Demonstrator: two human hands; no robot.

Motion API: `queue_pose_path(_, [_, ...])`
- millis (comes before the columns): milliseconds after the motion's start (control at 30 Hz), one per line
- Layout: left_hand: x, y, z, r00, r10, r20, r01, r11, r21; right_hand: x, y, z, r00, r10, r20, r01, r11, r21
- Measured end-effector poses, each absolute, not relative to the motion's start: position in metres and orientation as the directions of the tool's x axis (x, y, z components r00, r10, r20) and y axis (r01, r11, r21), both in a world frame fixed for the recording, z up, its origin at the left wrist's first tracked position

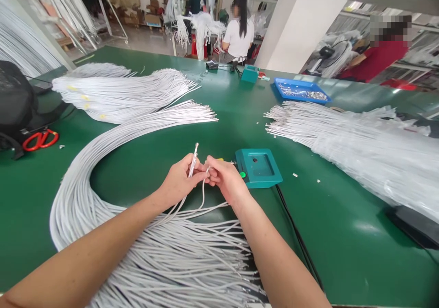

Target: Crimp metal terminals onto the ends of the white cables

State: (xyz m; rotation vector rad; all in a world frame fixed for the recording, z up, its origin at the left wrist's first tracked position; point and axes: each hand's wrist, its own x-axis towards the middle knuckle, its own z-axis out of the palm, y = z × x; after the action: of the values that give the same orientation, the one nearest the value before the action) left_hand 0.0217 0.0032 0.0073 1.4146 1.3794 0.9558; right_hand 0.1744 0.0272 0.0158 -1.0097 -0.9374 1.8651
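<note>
My left hand (181, 178) is closed around a few white cords (193, 161), whose ends stick up above the fingers. Close beside it on the right, my right hand (224, 176) pinches the end of one white cord (203, 191) that hangs down in a curve. The fingertips of both hands nearly meet. Just beyond my right hand sits a teal device (259, 168) with a green button and a shallow recess. A large bundle of white cords (78, 193) curves round on the left and spreads out beneath my forearms.
More cord bundles lie at the back left (126, 91) and on the right (363, 143), the latter partly in plastic. A blue tray (302, 91) holds small parts. Red-handled scissors (40, 140), a black bag (15, 98) and black cables (298, 235) lie around. Two people are beyond the table.
</note>
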Motion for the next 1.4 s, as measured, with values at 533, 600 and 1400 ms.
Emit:
queue_pose_path(533, [0.018, 0.004, 0.013, 0.07, 0.997, -0.02, 0.198, 0.005, 0.98, 0.179, 0.03, 0.015, -0.553, 0.78, -0.294, -0.368, -0.545, -0.754])
queue_pose_path(600, [0.017, 0.005, 0.011, 0.08, 0.997, -0.019, 0.172, 0.005, 0.985, 0.179, 0.029, 0.015, -0.509, 0.815, -0.276, -0.352, -0.49, -0.798])
queue_pose_path(1400, [0.01, 0.011, 0.006, 0.205, 0.942, -0.266, -0.24, 0.312, 0.919, 0.182, 0.028, 0.004, -0.415, 0.769, 0.487, 0.606, 0.633, -0.482])
